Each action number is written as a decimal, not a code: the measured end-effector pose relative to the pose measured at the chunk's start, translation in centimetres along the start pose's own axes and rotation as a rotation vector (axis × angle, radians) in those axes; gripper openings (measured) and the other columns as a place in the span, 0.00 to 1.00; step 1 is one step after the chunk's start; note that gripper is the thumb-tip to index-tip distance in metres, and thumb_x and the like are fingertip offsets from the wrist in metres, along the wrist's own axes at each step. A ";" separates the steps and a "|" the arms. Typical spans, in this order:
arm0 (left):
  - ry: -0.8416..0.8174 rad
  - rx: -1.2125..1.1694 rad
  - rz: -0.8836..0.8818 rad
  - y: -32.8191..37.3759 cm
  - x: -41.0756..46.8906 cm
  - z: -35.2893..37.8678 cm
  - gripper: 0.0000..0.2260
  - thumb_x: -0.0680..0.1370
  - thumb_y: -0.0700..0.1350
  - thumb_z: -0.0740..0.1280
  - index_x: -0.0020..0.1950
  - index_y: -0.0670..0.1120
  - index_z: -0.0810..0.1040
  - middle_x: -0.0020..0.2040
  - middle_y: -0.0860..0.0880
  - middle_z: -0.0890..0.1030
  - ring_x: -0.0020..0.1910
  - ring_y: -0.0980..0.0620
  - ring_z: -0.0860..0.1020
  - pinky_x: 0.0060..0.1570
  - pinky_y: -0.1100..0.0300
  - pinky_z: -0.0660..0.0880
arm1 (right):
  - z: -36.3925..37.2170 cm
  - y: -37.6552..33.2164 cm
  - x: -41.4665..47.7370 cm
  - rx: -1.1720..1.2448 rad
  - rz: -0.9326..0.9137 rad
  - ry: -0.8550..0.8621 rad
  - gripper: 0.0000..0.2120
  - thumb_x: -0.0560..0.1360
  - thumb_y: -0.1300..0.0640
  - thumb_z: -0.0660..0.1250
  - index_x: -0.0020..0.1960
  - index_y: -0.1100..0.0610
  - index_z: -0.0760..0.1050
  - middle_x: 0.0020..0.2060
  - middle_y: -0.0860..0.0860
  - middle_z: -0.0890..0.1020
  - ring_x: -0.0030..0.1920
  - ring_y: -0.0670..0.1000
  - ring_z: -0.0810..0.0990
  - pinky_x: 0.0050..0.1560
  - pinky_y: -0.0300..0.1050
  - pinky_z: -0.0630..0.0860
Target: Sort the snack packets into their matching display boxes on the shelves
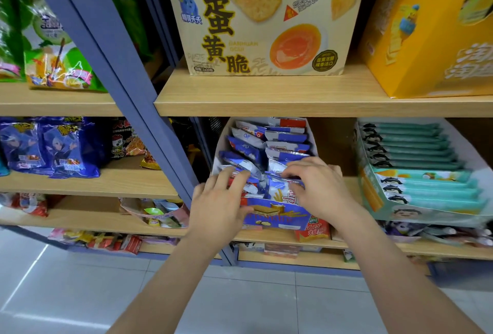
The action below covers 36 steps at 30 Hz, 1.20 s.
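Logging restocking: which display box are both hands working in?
The blue wafer box under the cream box: left hand rests on its packets, right hand pinches one. The teal box beside it, the cream box and the yellow box are untouched.

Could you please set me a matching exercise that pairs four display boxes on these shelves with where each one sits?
Boxes:
1. cream box
2. yellow box
3. blue box
4. teal box

Places:
a. lower shelf, right
b. upper shelf, centre
c. lower shelf, centre
d. upper shelf, right

Pairs: 1-b, 2-d, 3-c, 4-a
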<state>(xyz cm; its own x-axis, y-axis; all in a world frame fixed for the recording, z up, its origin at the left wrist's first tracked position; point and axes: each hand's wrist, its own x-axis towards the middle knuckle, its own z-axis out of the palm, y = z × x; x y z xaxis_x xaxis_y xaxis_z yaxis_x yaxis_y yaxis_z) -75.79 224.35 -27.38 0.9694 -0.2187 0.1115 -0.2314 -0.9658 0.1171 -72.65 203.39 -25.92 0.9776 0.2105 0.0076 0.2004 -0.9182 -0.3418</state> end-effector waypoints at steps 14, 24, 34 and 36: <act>-0.366 0.105 -0.088 0.5 6.1 -1.3 0.43 0.67 0.77 0.59 0.74 0.54 0.60 0.64 0.45 0.74 0.64 0.43 0.72 0.56 0.45 0.63 | 0.6 0.2 0.3 0.278 -0.052 0.041 0.11 0.77 0.64 0.67 0.45 0.49 0.73 0.54 0.47 0.81 0.60 0.50 0.74 0.61 0.51 0.72; -0.187 -0.301 -0.026 -0.6 1.9 -2.0 0.35 0.69 0.72 0.64 0.73 0.59 0.65 0.71 0.54 0.64 0.70 0.50 0.59 0.67 0.45 0.65 | 0.4 0.3 -0.1 0.313 0.027 0.012 0.07 0.81 0.59 0.61 0.50 0.46 0.69 0.50 0.48 0.74 0.49 0.47 0.75 0.48 0.42 0.71; -0.003 -0.078 0.042 -1.5 -1.8 0.9 0.23 0.69 0.57 0.75 0.60 0.59 0.71 0.66 0.51 0.72 0.63 0.46 0.73 0.38 0.45 0.81 | 2.5 -0.8 -4.1 0.356 -0.005 0.029 0.10 0.80 0.60 0.60 0.47 0.45 0.66 0.55 0.48 0.80 0.61 0.50 0.72 0.57 0.57 0.71; 0.046 -0.040 -0.008 -0.9 -2.1 1.2 0.22 0.68 0.57 0.76 0.59 0.57 0.73 0.65 0.49 0.74 0.60 0.44 0.76 0.35 0.46 0.81 | 3.0 -0.4 -4.7 0.390 -0.037 0.116 0.05 0.80 0.56 0.61 0.48 0.46 0.69 0.60 0.45 0.78 0.65 0.48 0.68 0.60 0.59 0.71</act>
<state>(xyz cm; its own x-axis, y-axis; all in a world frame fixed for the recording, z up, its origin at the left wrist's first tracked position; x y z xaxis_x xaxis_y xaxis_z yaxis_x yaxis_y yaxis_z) -77.48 225.47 -28.87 0.9666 -0.2037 0.1557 -0.2279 -0.9608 0.1578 -77.49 203.78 -28.60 0.9754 0.1817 0.1247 0.2179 -0.7097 -0.6700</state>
